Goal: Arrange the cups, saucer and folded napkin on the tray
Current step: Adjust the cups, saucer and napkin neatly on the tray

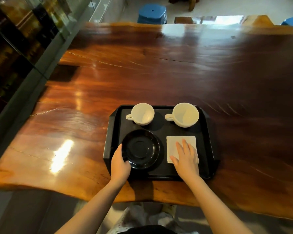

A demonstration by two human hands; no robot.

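Note:
A black tray (208,149) lies near the table's front edge. Two white cups stand upright along its far side, the left cup (142,114) and the right cup (185,114), both handles pointing left. A black saucer (142,147) sits at the tray's near left. My left hand (120,163) grips the saucer's near-left rim. A folded white napkin (176,142) lies flat at the tray's near right. My right hand (186,157) rests flat on the napkin, fingers spread, covering its near right part.
The tray sits on a large glossy wooden table (142,65). A glass cabinet (15,39) runs along the left. Blue stools (151,13) stand beyond the table's far edge.

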